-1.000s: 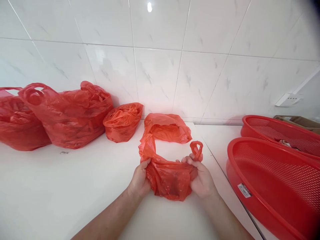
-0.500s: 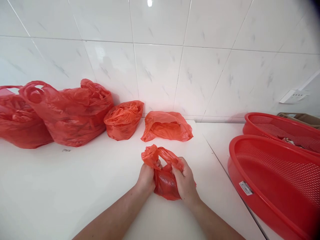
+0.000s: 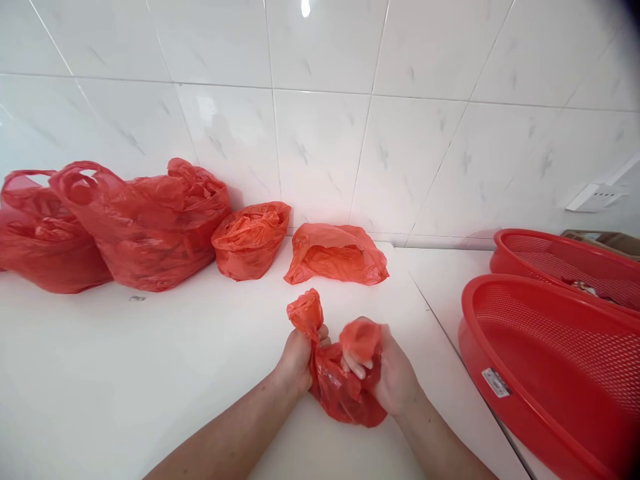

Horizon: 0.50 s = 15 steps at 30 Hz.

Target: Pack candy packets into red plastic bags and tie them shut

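Observation:
A small, filled red plastic bag [image 3: 345,397] is between my hands, low in the middle of the head view, over the white table. My left hand [image 3: 299,353] is closed round the bag's left handle, whose crumpled end sticks up above the fist. At the bag's right side, my right hand [image 3: 393,373] has its curled fingers in the thin plastic of the other handle, which is partly blurred. The bag's contents show only as dark shapes through the plastic.
A flattened red bag [image 3: 337,257] lies just beyond my hands. Left of it stand a smaller filled bag [image 3: 250,243] and larger ones [image 3: 160,233] by the tiled wall. Red mesh baskets [image 3: 525,400] stand at the right. A wall socket [image 3: 595,197] is above them.
The two handles, near each other before, are now apart. My right hand has turned and shifted slightly right, and the bag's body hangs a little lower. The view has shifted slightly.

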### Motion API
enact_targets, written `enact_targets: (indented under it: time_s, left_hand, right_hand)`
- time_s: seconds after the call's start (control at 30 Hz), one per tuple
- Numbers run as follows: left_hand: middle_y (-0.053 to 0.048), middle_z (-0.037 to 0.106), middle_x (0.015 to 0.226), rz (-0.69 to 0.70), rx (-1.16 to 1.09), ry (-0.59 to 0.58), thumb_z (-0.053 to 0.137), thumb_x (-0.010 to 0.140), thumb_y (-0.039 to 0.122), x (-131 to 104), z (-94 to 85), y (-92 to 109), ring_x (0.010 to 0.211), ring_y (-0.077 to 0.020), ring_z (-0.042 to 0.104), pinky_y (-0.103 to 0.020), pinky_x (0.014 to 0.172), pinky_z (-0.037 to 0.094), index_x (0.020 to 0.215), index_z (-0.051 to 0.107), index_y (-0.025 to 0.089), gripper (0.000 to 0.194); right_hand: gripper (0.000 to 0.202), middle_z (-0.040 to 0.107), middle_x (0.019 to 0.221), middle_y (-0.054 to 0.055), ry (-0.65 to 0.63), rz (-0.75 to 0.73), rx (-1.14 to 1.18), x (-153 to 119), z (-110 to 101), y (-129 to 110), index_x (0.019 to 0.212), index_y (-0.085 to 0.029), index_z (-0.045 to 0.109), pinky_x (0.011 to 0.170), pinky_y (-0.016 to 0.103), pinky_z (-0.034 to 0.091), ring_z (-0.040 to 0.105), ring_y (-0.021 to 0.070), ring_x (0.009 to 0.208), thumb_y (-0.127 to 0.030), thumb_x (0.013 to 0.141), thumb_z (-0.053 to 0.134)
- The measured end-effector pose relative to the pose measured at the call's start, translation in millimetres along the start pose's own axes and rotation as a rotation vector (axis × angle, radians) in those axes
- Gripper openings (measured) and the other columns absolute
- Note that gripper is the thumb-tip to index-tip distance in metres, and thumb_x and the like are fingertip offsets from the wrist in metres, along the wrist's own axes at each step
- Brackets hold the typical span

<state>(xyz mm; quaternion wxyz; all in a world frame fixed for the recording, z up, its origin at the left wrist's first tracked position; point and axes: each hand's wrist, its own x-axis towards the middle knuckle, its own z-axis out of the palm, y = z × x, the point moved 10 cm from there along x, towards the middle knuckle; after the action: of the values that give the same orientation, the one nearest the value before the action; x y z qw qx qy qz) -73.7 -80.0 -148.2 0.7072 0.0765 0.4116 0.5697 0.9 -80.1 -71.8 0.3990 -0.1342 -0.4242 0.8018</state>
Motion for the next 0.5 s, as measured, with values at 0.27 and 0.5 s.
enact_targets:
  time_s: [0.27,0.5]
  left_hand:
    - [0.007,0.028,0.045,0.081,0.135,-0.015,0.054,0.068,0.023,-8.4,3.7,12.2,0.039,-0.0056,0.027,-0.021,0.041,0.023,0.053,0.031,0.02,0.028]
    - [0.006,0.038,0.054,0.288,0.326,-0.112,0.054,0.064,0.011,-28.4,33.2,26.4,0.048,-0.0066,0.034,-0.02,0.046,0.03,0.06,0.036,0.019,0.019]
  right_hand:
    - [0.046,0.042,0.058,-0.007,0.175,0.138,-0.549,-9.6,-8.0,6.1,0.128,-0.027,0.044,0.056,0.024,0.035,0.039,0.0088,0.053,-0.042,0.086,0.053]
    - [0.038,0.051,0.06,-0.006,0.098,0.207,-0.525,-6.7,5.9,14.1,0.113,-0.024,0.052,0.055,0.024,0.038,0.047,0.0105,0.054,-0.021,0.076,0.059]
